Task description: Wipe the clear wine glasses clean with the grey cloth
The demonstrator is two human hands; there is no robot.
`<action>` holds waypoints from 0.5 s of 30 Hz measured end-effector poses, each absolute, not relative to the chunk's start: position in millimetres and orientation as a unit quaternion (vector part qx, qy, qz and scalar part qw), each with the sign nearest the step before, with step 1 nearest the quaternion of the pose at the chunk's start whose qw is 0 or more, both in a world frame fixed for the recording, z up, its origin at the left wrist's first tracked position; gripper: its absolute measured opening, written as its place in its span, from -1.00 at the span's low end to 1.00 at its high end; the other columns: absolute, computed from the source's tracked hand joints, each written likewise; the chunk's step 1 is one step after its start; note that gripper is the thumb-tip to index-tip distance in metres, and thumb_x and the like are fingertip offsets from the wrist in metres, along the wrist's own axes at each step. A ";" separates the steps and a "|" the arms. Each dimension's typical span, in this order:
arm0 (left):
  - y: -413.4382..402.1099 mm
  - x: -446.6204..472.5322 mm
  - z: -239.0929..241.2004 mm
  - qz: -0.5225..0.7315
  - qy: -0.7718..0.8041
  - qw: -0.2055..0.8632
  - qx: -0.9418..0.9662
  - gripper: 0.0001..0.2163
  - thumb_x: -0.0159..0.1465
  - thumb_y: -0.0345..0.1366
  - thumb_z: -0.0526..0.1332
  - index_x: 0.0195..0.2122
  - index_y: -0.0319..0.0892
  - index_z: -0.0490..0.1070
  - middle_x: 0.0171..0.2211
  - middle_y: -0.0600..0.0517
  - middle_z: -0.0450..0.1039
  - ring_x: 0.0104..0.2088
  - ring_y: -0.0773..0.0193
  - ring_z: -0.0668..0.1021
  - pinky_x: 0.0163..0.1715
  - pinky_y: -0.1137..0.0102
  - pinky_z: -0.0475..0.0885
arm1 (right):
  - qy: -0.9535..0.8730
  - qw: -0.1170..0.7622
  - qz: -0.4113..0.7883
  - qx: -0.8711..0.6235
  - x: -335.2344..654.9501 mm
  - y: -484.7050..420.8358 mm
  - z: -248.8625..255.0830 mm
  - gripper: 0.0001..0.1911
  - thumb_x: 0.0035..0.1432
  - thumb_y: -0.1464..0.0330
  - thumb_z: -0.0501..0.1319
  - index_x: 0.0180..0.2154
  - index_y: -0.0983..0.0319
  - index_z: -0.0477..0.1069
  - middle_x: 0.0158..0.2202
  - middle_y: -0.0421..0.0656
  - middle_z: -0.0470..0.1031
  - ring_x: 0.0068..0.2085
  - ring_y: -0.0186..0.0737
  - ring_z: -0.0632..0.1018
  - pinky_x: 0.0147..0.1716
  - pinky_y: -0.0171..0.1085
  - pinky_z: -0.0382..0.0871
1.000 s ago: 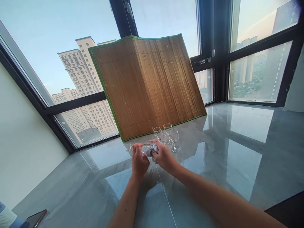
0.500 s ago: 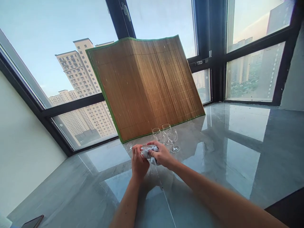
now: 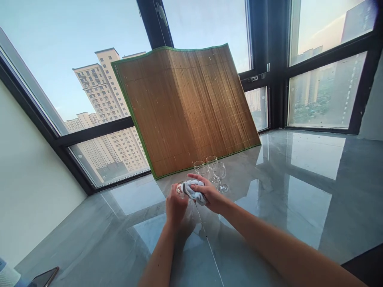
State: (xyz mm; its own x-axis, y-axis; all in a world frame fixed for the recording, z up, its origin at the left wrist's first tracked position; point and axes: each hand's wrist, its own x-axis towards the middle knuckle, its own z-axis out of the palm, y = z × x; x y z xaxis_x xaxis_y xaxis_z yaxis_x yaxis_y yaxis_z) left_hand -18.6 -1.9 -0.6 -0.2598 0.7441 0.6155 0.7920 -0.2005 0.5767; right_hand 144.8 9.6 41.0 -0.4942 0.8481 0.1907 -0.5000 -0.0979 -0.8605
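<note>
My left hand [image 3: 176,205] is closed round a wine glass [image 3: 180,190], held on its side above the grey surface; its stem and foot are hidden. A light grey-white cloth [image 3: 195,193] is bunched in my right hand [image 3: 212,195], with the thumb on top and the index finger stretched over it. The cloth presses against the open end of the glass, and I cannot tell how far inside it reaches. Just beyond my hands stand several clear stemmed glasses, the nearest wine glass [image 3: 220,175] being upright to the right of my right hand.
A brown bamboo mat [image 3: 191,115] with green edging leans against the windows behind the glasses. The glossy grey tiled surface [image 3: 254,235] has a pale seam running toward me. A phone [image 3: 44,277] and a white roll-like object [image 3: 8,275] lie at the lower left.
The cloth and my right hand have shifted slightly right and turned, showing more of the cloth. The glass's foot, seen left of my left hand before, is now out of sight.
</note>
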 end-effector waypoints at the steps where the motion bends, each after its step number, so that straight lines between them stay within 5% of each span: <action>1: -2.2 -16.9 -1.4 -0.477 -0.636 0.012 -0.607 -0.75 0.13 -0.34 0.29 -0.15 -0.08 0.38 -0.32 0.04 0.54 -0.34 0.17 0.57 -0.34 0.37 0.36 | -0.479 0.487 0.707 -0.182 144.3 10.7 41.8 -0.30 -0.02 0.23 0.37 0.17 0.19 0.28 -0.30 -0.19 0.50 -0.42 -0.31 0.48 -0.46 -0.34 0.37; 5: -2.4 -12.2 -1.5 -0.515 -0.635 -0.028 -0.575 -0.80 0.14 -0.18 0.30 -0.25 -0.10 0.42 -0.38 0.03 0.56 -0.34 0.16 0.58 -0.30 0.36 0.37 | -0.518 0.595 0.567 -0.237 142.1 16.1 41.0 -0.41 0.02 0.26 0.34 0.10 0.19 0.32 -0.32 -0.22 0.47 -0.37 -0.28 0.49 -0.37 -0.32 0.38; 8: -3.2 -12.4 4.4 -0.573 -0.623 -0.084 -0.526 -0.64 0.17 0.05 0.27 -0.26 -0.16 0.41 -0.48 -0.01 0.55 -0.46 0.17 0.54 -0.41 0.36 0.35 | -0.565 0.653 0.411 -0.293 139.4 18.1 34.8 -0.52 0.09 0.30 0.26 0.07 0.19 0.33 -0.29 -0.20 0.48 -0.34 -0.25 0.49 -0.31 -0.28 0.39; 11: -5.5 -10.9 12.9 -0.637 -0.571 -0.185 -0.484 -0.53 0.18 0.20 0.21 -0.32 -0.18 0.38 -0.55 0.01 0.52 -0.68 0.37 0.34 -0.62 0.44 0.18 | -0.625 0.635 0.303 -0.338 136.1 17.8 26.5 -0.55 0.14 0.36 0.20 0.09 0.18 0.33 -0.29 -0.17 0.51 -0.34 -0.22 0.49 -0.29 -0.27 0.36; 15: -7.5 -3.8 18.8 -0.707 -0.475 -0.303 -0.427 -0.49 0.18 0.26 0.17 -0.44 -0.16 0.29 -0.51 0.06 0.46 -0.73 0.51 0.22 -0.71 0.50 0.03 | -0.704 0.538 0.243 -0.395 133.5 18.1 18.8 -0.55 0.14 0.41 0.18 0.10 0.19 0.35 -0.33 -0.16 0.54 -0.36 -0.19 0.50 -0.32 -0.28 0.29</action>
